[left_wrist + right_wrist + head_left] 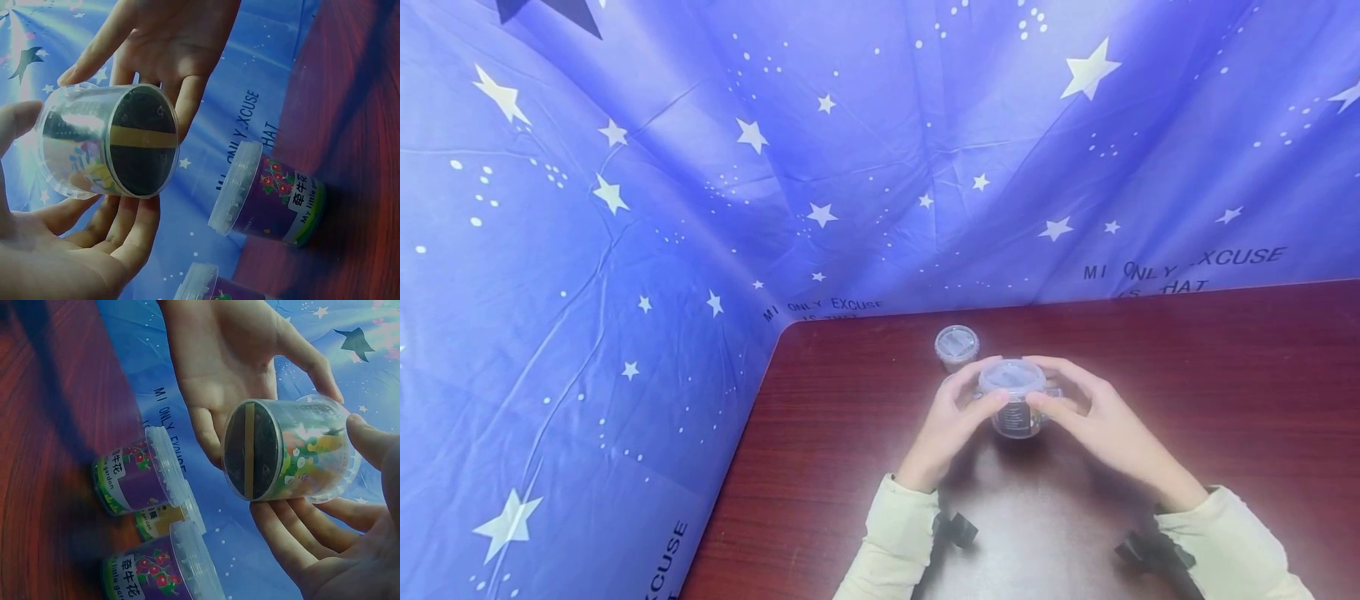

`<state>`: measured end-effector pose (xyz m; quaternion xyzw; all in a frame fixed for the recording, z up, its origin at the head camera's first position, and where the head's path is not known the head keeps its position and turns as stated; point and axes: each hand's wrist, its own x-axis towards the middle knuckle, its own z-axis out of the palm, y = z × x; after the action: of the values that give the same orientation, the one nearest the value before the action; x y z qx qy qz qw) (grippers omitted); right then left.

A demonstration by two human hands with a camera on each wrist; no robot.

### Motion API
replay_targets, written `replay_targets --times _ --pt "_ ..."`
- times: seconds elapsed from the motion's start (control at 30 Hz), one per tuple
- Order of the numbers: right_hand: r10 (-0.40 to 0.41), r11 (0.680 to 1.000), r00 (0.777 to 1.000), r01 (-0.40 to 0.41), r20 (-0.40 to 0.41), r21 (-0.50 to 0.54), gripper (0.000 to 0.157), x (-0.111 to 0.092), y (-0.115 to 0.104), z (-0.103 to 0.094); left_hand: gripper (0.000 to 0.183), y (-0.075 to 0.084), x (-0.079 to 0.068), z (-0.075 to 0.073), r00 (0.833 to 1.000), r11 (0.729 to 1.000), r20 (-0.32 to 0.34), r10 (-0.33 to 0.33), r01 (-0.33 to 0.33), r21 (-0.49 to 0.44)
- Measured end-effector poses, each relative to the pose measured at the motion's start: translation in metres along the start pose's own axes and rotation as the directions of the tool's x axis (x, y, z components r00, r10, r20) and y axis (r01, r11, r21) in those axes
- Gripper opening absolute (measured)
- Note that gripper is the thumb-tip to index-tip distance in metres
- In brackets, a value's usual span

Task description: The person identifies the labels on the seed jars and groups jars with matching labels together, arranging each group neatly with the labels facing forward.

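Note:
A clear plastic cup with a lid is held off the table between both hands. My left hand grips its left side, thumb at the front near the lid, fingers curled behind. From the right, my right hand holds it the same way, thumb near the rim. The wrist views show the cup's dark base with a yellow-tan band across it, and a colourful printed label on its wall. A purple-labelled lidded cup stands just beyond the hands, partly hidden from the head view.
Another lidded cup stands towards the back of the dark red wooden table. The right wrist view has a yellow-labelled cup between two purple ones. Blue star-printed cloth hangs behind and left of the table.

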<state>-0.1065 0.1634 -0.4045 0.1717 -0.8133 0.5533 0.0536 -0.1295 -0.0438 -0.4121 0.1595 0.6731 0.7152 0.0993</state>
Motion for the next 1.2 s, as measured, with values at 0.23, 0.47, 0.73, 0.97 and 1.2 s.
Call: replay_targets --times 0.23,0.47,0.73,0.97,1.2 --pt "-0.023 0.997 0.999 0.025 -0.036 0.071 0.048 0.001 0.003 0.005 0.042 0.001 -0.006 0.001 0.996 0.999 -0.082 -0.026 0.028 0.023" --pt "-0.013 0.996 0.995 0.021 -0.100 0.081 0.047 0.001 0.002 0.009 0.048 0.005 -0.010 0.009 0.990 0.999 -0.143 -0.016 0.021 0.036" --pt "0.018 0.996 0.993 -0.008 -0.116 0.087 0.048 0.001 0.000 0.013 0.050 0.003 -0.008 0.012 0.984 0.996 -0.173 0.050 -0.037 0.078" --pt "0.014 0.995 0.995 -0.004 -0.100 0.095 0.048 0.002 0.001 0.013 0.049 0.004 -0.008 0.008 0.986 0.998 -0.161 0.035 -0.025 0.060" --pt "-0.031 0.996 0.997 0.037 -0.069 0.087 0.043 0.003 0.002 0.010 0.049 0.006 -0.010 0.003 0.990 1.000 -0.139 0.009 -0.005 0.028"
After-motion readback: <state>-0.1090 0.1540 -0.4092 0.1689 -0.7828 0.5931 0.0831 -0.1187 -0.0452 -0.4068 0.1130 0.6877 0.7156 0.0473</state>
